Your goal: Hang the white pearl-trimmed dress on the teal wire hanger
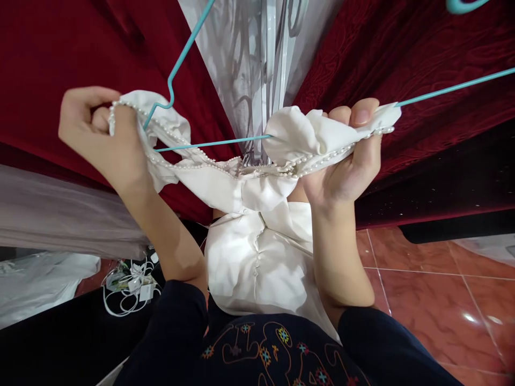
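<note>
A white dress [257, 257] with pearl-beaded edges and a row of small buttons hangs down in front of my body. My left hand [100, 128] grips one beaded strap of it at the left, fingers closed round the cloth. At the right, my right hand [350, 155] pinches the other ruffled strap between thumb and fingers. A light-blue wire hanger [217, 143] passes through the upper part of the dress. Its bent wire rises at the left, and its far end comes out past my right fingertips. Some of the strap cloth hides the hanger's middle.
Dark red cloth [80, 48] hangs at the left and more red cloth [341, 59] at the right. White glossy material [265, 53] hangs between them. White cables and adapters [134, 287] lie on a black surface at lower left. Red floor tiles [434, 300] show at lower right.
</note>
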{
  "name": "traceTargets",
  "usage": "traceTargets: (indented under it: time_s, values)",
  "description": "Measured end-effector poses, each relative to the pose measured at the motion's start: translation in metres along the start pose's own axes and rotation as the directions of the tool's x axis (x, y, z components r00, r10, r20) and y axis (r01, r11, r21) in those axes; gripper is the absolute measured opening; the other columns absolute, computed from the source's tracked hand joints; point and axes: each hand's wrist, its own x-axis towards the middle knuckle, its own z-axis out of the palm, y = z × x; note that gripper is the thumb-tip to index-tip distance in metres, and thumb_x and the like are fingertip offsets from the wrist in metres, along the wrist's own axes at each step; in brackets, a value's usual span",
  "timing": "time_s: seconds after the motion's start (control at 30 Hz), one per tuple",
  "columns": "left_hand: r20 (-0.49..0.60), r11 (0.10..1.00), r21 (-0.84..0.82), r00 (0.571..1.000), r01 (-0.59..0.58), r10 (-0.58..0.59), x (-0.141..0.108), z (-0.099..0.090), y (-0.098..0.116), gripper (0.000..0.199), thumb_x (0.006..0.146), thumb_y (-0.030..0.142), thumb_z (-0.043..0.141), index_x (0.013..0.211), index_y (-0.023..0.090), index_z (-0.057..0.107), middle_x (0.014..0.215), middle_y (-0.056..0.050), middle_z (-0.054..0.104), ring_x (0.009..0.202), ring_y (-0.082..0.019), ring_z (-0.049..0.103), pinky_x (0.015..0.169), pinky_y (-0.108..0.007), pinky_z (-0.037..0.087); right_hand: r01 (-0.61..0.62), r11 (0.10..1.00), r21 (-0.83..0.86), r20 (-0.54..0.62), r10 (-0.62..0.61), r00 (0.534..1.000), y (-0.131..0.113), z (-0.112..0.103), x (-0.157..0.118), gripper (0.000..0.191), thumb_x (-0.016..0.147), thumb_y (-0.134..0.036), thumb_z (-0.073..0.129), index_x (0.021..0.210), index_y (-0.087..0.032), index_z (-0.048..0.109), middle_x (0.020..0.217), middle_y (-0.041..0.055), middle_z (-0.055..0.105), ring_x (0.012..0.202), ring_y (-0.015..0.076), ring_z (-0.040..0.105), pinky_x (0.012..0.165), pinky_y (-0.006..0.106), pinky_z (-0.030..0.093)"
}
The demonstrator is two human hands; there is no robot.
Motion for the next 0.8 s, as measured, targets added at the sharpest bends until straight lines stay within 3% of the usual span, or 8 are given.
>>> traceTargets:
  time_s: [0.1,0.23,0.37,0.5,0.57,0.7,0.73,0.8]
  values:
    - [0.171,0.998,0.053,0.985,-0.036,0.027,-0.006,0.016,0.019,0.026,0.092,-0.005,0.058,0.093,0.017,0.072,0.079,0.004,0.059,0.069,-0.009,0.048,0.070,-0.022,0.044,-0.010,1.000,-0.023,0.006,0.010,1.000,-0.002,-0.001,0.000,0.036,0.085,-0.057,0.059,0.081,-0.026,0.040,0.077,-0.0003,0.039,0.070,0.0166,0.049,0.079,0.037,0.057]
    - [0.199,0.991,0.017,0.972,-0.131,0.125,-0.024,0.030,0.038,0.029,0.095,-0.004,0.051,0.105,0.014,0.072,0.093,0.000,0.062,0.072,-0.010,0.048,0.076,-0.023,0.045,-0.015,0.999,-0.033,-0.001,0.015,1.000,-0.002,-0.003,0.000,0.034,0.087,-0.056,0.058,0.081,-0.027,0.042,0.077,-0.0004,0.040,0.070,0.0168,0.051,0.083,0.039,0.058]
    - [0.132,0.985,-0.175,0.991,-0.010,0.033,-0.044,0.033,0.045,0.030,0.089,-0.007,0.058,0.105,0.016,0.068,0.108,0.001,0.060,0.077,-0.007,0.051,0.081,-0.018,0.046,0.001,1.000,0.010,0.023,-0.001,1.000,0.002,-0.004,0.002,0.032,0.089,-0.055,0.057,0.081,-0.027,0.045,0.076,-0.0007,0.041,0.067,0.0165,0.050,0.081,0.040,0.058]
    - [0.155,0.950,-0.292,0.986,0.112,-0.069,-0.075,0.028,0.041,0.016,0.095,0.009,0.064,0.083,0.020,0.066,0.083,0.001,0.055,0.071,-0.010,0.050,0.072,-0.021,0.046,-0.002,1.000,-0.006,0.031,0.002,1.000,0.005,-0.006,0.003,0.035,0.087,-0.059,0.058,0.081,-0.027,0.044,0.076,-0.0004,0.041,0.067,0.0171,0.049,0.078,0.039,0.057]
    - [0.297,0.933,-0.230,0.933,0.276,-0.203,-0.092,0.027,0.032,0.029,0.099,0.027,0.063,0.071,0.019,0.066,0.067,0.000,0.056,0.060,-0.012,0.050,0.061,-0.025,0.044,-0.002,0.999,-0.032,0.016,0.002,1.000,0.006,-0.007,0.004,0.037,0.086,-0.061,0.057,0.082,-0.027,0.044,0.076,-0.0002,0.041,0.069,0.0178,0.050,0.079,0.039,0.056]
    - [0.599,0.763,-0.166,0.678,0.625,-0.425,-0.115,0.034,0.014,0.052,0.097,0.066,0.056,0.090,0.019,0.076,0.084,-0.009,0.077,0.069,-0.019,0.071,0.063,-0.029,0.054,0.001,0.999,-0.035,0.021,0.000,1.000,0.004,-0.006,0.006,0.036,0.086,-0.061,0.059,0.082,-0.028,0.046,0.074,-0.0003,0.044,0.069,0.0187,0.050,0.085,0.045,0.058]
    - [0.624,0.705,-0.228,0.656,0.672,-0.423,-0.116,0.038,0.012,0.056,0.096,0.070,0.054,0.102,0.019,0.076,0.098,-0.011,0.079,0.083,-0.022,0.076,0.074,-0.031,0.058,-0.004,1.000,-0.014,0.032,0.004,0.999,0.003,-0.005,0.005,0.034,0.086,-0.059,0.060,0.081,-0.028,0.047,0.073,-0.0003,0.045,0.069,0.0189,0.050,0.088,0.046,0.058]
    - [0.626,0.576,-0.423,0.685,0.700,-0.373,-0.116,0.046,0.012,0.055,0.101,0.068,0.046,0.117,0.021,0.070,0.126,-0.011,0.074,0.115,-0.025,0.074,0.100,-0.036,0.057,-0.023,0.998,0.060,0.050,0.020,0.999,0.000,0.000,0.003,0.028,0.089,-0.052,0.060,0.081,-0.029,0.047,0.072,-0.0005,0.047,0.070,0.0189,0.050,0.097,0.048,0.056]
